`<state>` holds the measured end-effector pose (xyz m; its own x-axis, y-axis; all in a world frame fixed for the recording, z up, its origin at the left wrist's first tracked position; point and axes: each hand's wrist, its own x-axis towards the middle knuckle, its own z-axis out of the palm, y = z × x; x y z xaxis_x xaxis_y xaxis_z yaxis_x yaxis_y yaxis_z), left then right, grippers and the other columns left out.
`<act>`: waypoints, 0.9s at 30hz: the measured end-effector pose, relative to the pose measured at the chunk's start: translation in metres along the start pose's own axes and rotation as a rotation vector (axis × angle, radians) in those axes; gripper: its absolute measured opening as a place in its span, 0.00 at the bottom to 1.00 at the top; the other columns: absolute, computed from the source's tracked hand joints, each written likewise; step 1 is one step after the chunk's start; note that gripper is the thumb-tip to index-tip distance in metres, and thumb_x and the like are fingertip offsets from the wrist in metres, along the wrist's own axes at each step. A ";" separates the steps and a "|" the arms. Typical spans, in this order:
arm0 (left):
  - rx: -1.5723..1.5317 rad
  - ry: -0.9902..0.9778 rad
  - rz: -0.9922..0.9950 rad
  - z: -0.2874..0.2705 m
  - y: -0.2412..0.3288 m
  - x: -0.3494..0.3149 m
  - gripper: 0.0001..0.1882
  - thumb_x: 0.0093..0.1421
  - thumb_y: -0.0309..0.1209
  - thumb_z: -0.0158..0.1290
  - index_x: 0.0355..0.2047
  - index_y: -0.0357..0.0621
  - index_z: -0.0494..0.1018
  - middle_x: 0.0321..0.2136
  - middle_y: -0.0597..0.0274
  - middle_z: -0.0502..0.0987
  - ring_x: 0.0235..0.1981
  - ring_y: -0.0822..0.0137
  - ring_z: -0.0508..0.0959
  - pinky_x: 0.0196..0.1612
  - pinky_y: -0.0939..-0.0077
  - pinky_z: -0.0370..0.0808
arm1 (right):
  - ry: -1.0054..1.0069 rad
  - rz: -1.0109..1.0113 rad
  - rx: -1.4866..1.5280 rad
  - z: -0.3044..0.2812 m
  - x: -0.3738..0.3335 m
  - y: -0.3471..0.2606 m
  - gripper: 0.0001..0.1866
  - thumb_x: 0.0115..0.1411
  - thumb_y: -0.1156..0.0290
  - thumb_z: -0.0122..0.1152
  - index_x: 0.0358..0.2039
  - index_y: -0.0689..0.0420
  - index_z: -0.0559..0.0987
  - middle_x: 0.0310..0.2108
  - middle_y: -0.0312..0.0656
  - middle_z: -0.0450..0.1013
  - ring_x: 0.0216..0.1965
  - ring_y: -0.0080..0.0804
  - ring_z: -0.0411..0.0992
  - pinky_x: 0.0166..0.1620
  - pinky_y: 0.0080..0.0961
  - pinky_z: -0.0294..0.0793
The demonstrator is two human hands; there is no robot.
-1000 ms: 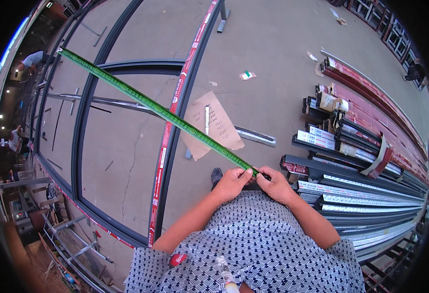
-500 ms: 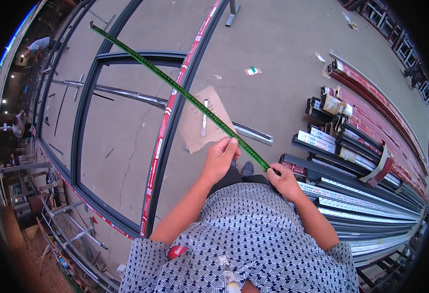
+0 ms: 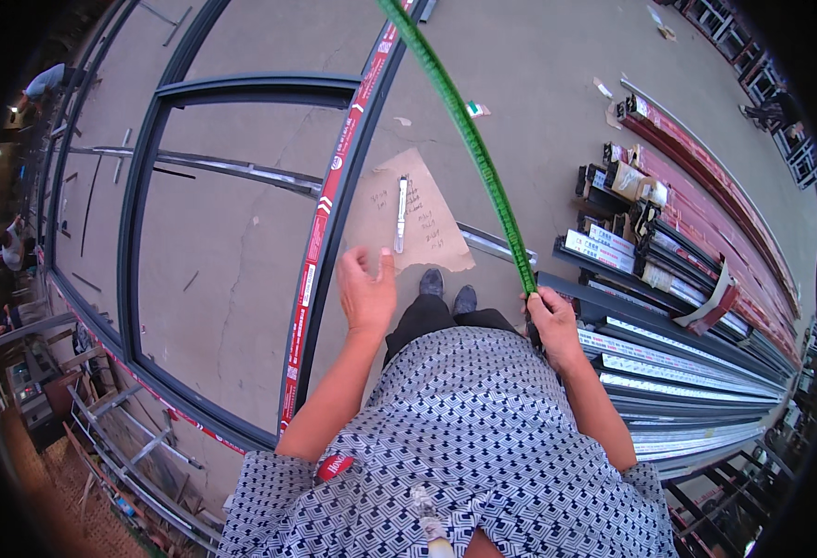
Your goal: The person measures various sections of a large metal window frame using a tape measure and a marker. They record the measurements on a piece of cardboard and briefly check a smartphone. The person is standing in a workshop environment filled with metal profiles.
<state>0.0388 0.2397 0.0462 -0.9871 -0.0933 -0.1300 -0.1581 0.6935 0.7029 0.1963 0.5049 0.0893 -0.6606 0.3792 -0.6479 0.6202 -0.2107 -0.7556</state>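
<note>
A long green tape measure blade (image 3: 469, 139) rises from my right hand (image 3: 551, 321), whose fingers are closed on its near end. The blade bends up and away to the left, out of the top of the view. The case, if it is in that hand, is mostly hidden. My left hand (image 3: 367, 286) holds nothing, its fingers apart and slightly curled. It hangs between the dark metal frame (image 3: 345, 223) with red-and-white tape and a piece of brown cardboard (image 3: 436, 219). On the cardboard, which carries handwriting, rests a white marker pen (image 3: 401, 214).
Stacked dark and red-wrapped metal profiles (image 3: 697, 270) fill the floor to my right. A metal bar (image 3: 497, 244) lies beyond my feet. The large frame stretches off to the left, with a metal rack (image 3: 139, 428) below it. Another person (image 3: 46, 82) bends over at the far left.
My left hand has let go of the green blade and moved left, its fingers opening. The blade has swung up and to the right, with my right hand still on its near end.
</note>
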 end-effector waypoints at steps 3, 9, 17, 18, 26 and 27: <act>0.065 0.052 0.023 -0.001 -0.024 0.000 0.29 0.64 0.43 0.61 0.55 0.34 0.67 0.47 0.49 0.74 0.46 0.63 0.74 0.49 0.66 0.73 | 0.016 0.018 -0.004 0.008 0.004 -0.008 0.10 0.70 0.66 0.56 0.42 0.58 0.81 0.28 0.27 0.69 0.28 0.13 0.65 0.31 0.15 0.66; -0.375 -0.085 -0.103 0.005 -0.022 0.018 0.31 0.58 0.46 0.67 0.52 0.36 0.71 0.49 0.51 0.74 0.48 0.62 0.74 0.53 0.68 0.71 | -0.070 0.039 0.034 0.042 0.021 -0.039 0.11 0.70 0.63 0.57 0.43 0.58 0.80 0.28 0.28 0.70 0.27 0.14 0.67 0.33 0.19 0.74; -0.205 -0.082 -0.091 0.014 -0.012 0.027 0.25 0.50 0.45 0.74 0.39 0.44 0.78 0.47 0.54 0.71 0.48 0.59 0.72 0.54 0.68 0.70 | -0.164 -0.007 -0.102 0.079 0.060 -0.064 0.13 0.70 0.61 0.57 0.44 0.58 0.81 0.28 0.29 0.68 0.29 0.16 0.66 0.34 0.19 0.73; -0.182 -0.078 -0.098 0.014 -0.010 0.026 0.24 0.49 0.45 0.74 0.39 0.44 0.78 0.46 0.53 0.71 0.48 0.58 0.72 0.55 0.67 0.70 | -0.168 -0.007 -0.093 0.083 0.062 -0.065 0.13 0.70 0.61 0.57 0.43 0.58 0.81 0.28 0.29 0.68 0.29 0.16 0.66 0.34 0.19 0.72; -0.129 -0.055 -0.107 0.019 -0.012 0.028 0.18 0.50 0.41 0.73 0.34 0.47 0.80 0.41 0.51 0.71 0.48 0.53 0.73 0.56 0.65 0.69 | -0.184 -0.039 -0.067 0.096 0.073 -0.065 0.12 0.70 0.61 0.58 0.44 0.57 0.81 0.26 0.27 0.66 0.26 0.15 0.65 0.31 0.18 0.70; -0.148 -0.036 -0.077 0.020 -0.015 0.028 0.17 0.51 0.41 0.73 0.33 0.46 0.80 0.40 0.50 0.72 0.47 0.53 0.73 0.56 0.65 0.69 | -0.167 -0.039 -0.061 0.097 0.074 -0.064 0.13 0.69 0.63 0.59 0.44 0.59 0.81 0.29 0.29 0.67 0.28 0.16 0.65 0.32 0.18 0.69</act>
<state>0.0144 0.2412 0.0184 -0.9708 -0.1150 -0.2106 -0.2381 0.5720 0.7849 0.0665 0.4589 0.0803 -0.7425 0.2302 -0.6291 0.6139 -0.1420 -0.7765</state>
